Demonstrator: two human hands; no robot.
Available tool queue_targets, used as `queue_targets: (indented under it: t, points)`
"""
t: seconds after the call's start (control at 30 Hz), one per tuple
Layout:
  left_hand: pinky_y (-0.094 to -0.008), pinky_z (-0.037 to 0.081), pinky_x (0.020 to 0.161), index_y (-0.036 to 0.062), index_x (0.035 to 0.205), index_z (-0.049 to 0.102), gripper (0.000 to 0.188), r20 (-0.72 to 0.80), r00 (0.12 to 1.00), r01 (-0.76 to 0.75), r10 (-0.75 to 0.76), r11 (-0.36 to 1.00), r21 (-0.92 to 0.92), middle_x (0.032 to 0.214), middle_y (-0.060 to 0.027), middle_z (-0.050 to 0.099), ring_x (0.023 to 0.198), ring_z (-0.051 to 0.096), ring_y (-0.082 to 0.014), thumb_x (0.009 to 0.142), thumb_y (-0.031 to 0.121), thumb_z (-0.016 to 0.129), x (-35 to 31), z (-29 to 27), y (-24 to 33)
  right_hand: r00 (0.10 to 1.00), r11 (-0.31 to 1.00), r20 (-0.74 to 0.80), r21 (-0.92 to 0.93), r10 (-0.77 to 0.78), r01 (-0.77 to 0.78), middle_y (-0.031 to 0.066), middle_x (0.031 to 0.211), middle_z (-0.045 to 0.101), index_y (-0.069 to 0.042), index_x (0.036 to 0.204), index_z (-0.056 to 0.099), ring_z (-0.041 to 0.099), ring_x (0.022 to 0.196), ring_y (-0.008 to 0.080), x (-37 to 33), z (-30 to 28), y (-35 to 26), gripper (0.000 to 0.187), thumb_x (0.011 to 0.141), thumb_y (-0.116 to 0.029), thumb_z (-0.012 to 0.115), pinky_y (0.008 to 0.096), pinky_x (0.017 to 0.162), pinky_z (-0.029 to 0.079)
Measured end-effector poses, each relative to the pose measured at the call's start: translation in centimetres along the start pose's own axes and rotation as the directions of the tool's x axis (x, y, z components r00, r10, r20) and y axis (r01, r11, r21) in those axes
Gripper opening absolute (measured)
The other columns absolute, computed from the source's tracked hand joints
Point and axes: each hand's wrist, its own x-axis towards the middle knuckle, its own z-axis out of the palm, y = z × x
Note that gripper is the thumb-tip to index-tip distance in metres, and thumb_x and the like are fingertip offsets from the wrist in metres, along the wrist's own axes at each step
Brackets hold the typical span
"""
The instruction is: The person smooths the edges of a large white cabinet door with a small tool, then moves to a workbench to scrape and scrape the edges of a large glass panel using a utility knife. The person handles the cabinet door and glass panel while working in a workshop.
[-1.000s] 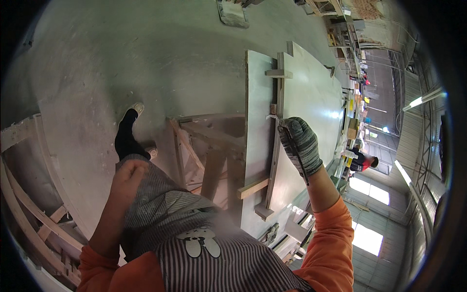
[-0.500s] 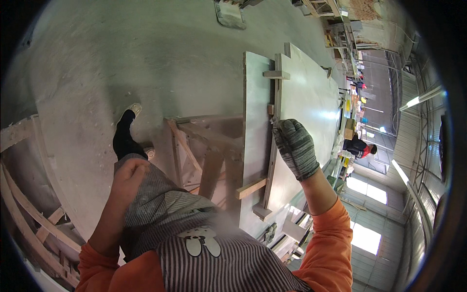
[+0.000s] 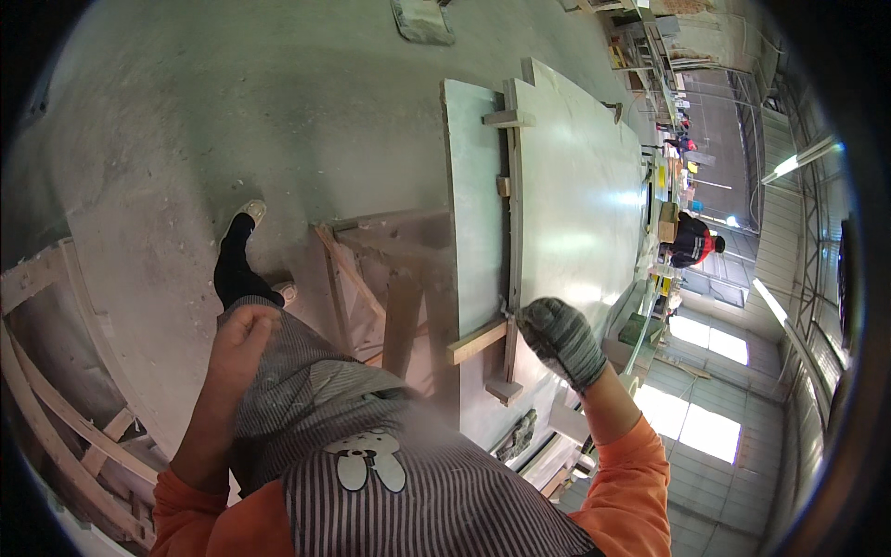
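Note:
My right hand (image 3: 561, 342), in a grey striped knit glove, is closed at the edge of a large pale flat slab (image 3: 575, 204). Its fingertips are at the narrow strip (image 3: 513, 241) along that edge; anything pinched in them is too small to make out. A second grey panel (image 3: 475, 213) lies alongside, and a wooden bar (image 3: 477, 342) sticks out across it near the hand. Bare and loosely curled, my left hand (image 3: 243, 336) is by my striped apron (image 3: 343, 381) at the thigh, with nothing visible in it.
A wooden frame (image 3: 401, 320) stands under the panel. More timber framing (image 3: 70, 408) is at the lower left. Small blocks (image 3: 509, 119) sit across the slab's edge. A person (image 3: 691, 241) in dark and red clothing is beyond the slab, near boxes (image 3: 667, 223).
My right hand has slid along the slab's edge toward me, down in the picture. My left hand has hardly moved. The view has shifted slightly.

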Motion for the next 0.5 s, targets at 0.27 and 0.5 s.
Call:
queue_targets:
  t: [0.27, 0.5]
  points:
    - [-0.0286, 0.048, 0.080, 0.0014, 0.113, 0.062, 0.023, 0.009, 0.998, 0.055, -0.055, 0.997, 0.045, 0.102, -0.0072, 0.066, 0.088, 0.059, -0.0128, 0.100, 0.018, 0.052, -0.3, 0.3, 0.7, 0.987, 0.975, -0.101, 0.197, 0.123, -0.101, 0.0136, 0.088, 0.066, -0.003, 0.096, 0.063, 0.065, 0.079, 0.0327, -2.7, 1.1, -0.9, 0.017, 0.081, 0.001, 0.069, 0.0390, 0.068, 0.056]
    - [-0.0272, 0.047, 0.078, 0.0018, 0.113, 0.062, 0.023, 0.026, 1.000, 0.014, -0.015, 0.999, 0.034, 0.101, -0.0063, 0.066, 0.087, 0.059, -0.0119, 0.100, 0.018, 0.053, -0.3, 0.5, 1.1, 0.984, 0.982, -0.096, 0.131, 0.150, -0.137, 0.0117, 0.087, 0.066, -0.006, 0.099, 0.064, 0.066, 0.077, 0.0311, -3.8, 1.7, -1.5, 0.022, 0.079, -0.001, 0.071, 0.0383, 0.066, 0.056]
